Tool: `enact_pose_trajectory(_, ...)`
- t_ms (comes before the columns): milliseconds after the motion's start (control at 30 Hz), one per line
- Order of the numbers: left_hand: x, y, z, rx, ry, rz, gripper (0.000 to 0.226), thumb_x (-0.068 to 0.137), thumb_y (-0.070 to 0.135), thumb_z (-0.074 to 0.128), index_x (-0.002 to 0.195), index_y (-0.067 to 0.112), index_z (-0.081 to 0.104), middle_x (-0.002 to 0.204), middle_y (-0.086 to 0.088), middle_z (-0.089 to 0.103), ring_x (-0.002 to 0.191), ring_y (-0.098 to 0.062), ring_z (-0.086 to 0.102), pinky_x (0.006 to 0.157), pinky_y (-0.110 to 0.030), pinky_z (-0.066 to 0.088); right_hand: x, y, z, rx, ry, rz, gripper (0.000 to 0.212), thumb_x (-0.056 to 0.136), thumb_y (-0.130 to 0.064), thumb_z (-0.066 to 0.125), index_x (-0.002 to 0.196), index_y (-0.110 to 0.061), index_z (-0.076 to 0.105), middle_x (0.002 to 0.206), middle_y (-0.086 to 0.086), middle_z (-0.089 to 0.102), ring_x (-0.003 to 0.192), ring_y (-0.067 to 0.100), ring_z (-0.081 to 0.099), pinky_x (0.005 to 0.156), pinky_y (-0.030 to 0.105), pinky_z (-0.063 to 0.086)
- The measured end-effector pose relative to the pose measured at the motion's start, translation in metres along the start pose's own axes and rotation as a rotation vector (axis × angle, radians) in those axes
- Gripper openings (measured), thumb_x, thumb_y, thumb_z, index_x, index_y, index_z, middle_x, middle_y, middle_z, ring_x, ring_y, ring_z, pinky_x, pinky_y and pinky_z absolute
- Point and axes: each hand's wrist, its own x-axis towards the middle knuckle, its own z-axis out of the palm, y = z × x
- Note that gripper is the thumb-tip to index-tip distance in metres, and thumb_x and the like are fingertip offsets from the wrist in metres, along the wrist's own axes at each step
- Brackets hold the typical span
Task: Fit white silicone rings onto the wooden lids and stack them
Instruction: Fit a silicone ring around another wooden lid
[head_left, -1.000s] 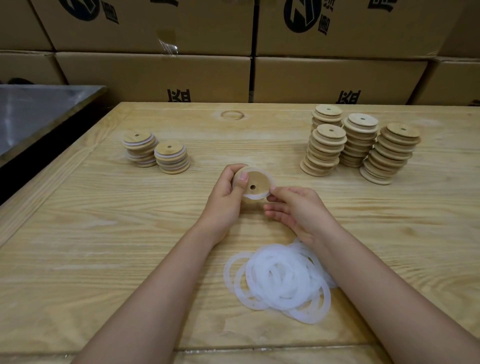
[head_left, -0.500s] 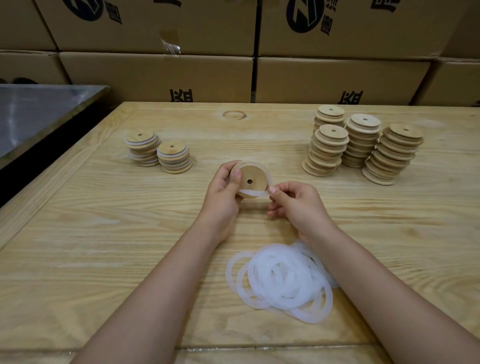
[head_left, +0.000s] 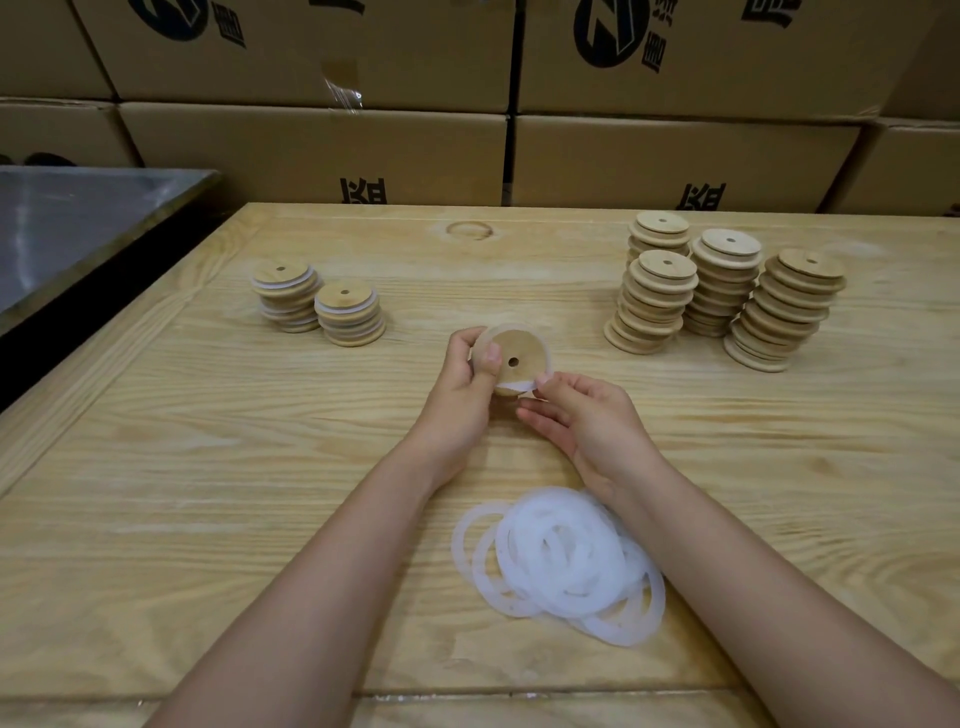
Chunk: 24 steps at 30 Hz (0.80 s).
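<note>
My left hand (head_left: 462, 384) grips a round wooden lid (head_left: 517, 356) with a centre hole, thumb across its face, tilted toward me above the table. A white silicone ring (head_left: 519, 385) sits round the lid's rim. My right hand (head_left: 582, 415) touches the ring's lower right edge with its thumb tip, the other fingers loosely extended. A pile of loose white rings (head_left: 561, 561) lies between my forearms. Two short stacks of ringed lids (head_left: 322, 304) stand at the left. Several taller stacks of bare lids (head_left: 722, 291) stand at the right.
The wooden table (head_left: 208, 467) has a raised border along its left and near edges. Cardboard boxes (head_left: 415, 150) form a wall behind it. A grey metal surface (head_left: 67, 223) lies beyond a dark gap at the far left.
The lid turned more face-on toward me and the ring now seats further round its rim. My right hand's fingers shifted from beside the lid to its lower right edge.
</note>
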Motion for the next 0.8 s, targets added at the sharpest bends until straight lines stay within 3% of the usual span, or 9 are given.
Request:
enact_pose_trajectory(133,0.0,0.001,-0.008,0.084,-0.043,0.001,0.011,0.094,0.007,0.054,0.1,0.016,0.052,0.099,-0.01,0.066,0.094,-0.02,0.061,0.091,-0.035,0.046,0.005,0.0,-0.007,-0.052,0.084,-0.045,0.008,0.091,-0.002,0.058,0.086,0.002,0.062,0.081,0.012,0.067,0.074,0.018,0.067,0.078,0.025,0.057)
enact_pose_trajectory(233,0.0,0.0,-0.009,0.176,-0.035,0.009,0.021,0.089,0.012,0.062,0.108,0.013,0.054,0.099,-0.006,0.069,0.09,-0.013,0.064,0.083,-0.025,0.05,0.007,0.001,-0.009,-0.164,0.126,-0.116,0.007,0.091,-0.003,0.059,0.085,-0.002,0.062,0.081,0.011,0.067,0.07,0.014,0.068,0.072,0.022,0.057)
enact_pose_trajectory(333,-0.001,0.0,-0.006,0.245,-0.015,0.07,0.014,0.091,0.022,0.061,0.103,0.016,0.062,0.088,0.005,0.068,0.08,-0.002,0.063,0.073,-0.017,0.048,0.008,0.001,-0.01,-0.269,0.152,-0.154,0.007,0.089,-0.004,0.061,0.083,-0.005,0.063,0.077,0.007,0.067,0.063,0.013,0.067,0.068,0.023,0.057)
enact_pose_trajectory(467,0.0,0.001,-0.006,0.173,0.014,0.061,0.013,0.094,0.022,0.055,0.096,0.015,0.066,0.089,-0.001,0.069,0.086,-0.012,0.063,0.083,-0.036,0.05,0.01,-0.004,-0.01,-0.33,0.135,-0.151,0.008,0.088,-0.003,0.063,0.08,-0.006,0.063,0.068,0.006,0.066,0.058,0.013,0.065,0.066,0.024,0.058)
enact_pose_trajectory(533,0.0,0.001,-0.006,0.093,0.036,0.034,0.013,0.095,0.02,0.054,0.094,0.016,0.066,0.088,-0.003,0.069,0.087,-0.015,0.064,0.086,-0.041,0.051,0.01,-0.007,-0.012,-0.318,0.116,-0.134,0.01,0.087,-0.002,0.063,0.078,-0.005,0.064,0.063,0.005,0.065,0.058,0.014,0.064,0.072,0.03,0.057)
enact_pose_trajectory(667,0.0,0.001,-0.006,-0.001,0.038,0.001,0.015,0.096,0.018,0.052,0.093,0.013,0.066,0.088,-0.006,0.069,0.088,-0.019,0.064,0.081,-0.041,0.055,0.011,-0.009,-0.012,-0.345,0.106,-0.156,0.007,0.086,-0.002,0.066,0.079,-0.004,0.066,0.058,0.002,0.065,0.057,0.013,0.063,0.073,0.031,0.057)
enact_pose_trajectory(800,0.001,0.002,-0.007,-0.061,-0.005,-0.022,0.015,0.097,0.017,0.049,0.098,0.014,0.063,0.089,-0.002,0.069,0.084,-0.013,0.066,0.073,-0.03,0.058,0.01,-0.007,-0.013,-0.26,0.093,-0.148,0.006,0.084,-0.003,0.067,0.079,-0.005,0.067,0.06,0.002,0.066,0.061,0.014,0.064,0.069,0.025,0.058)
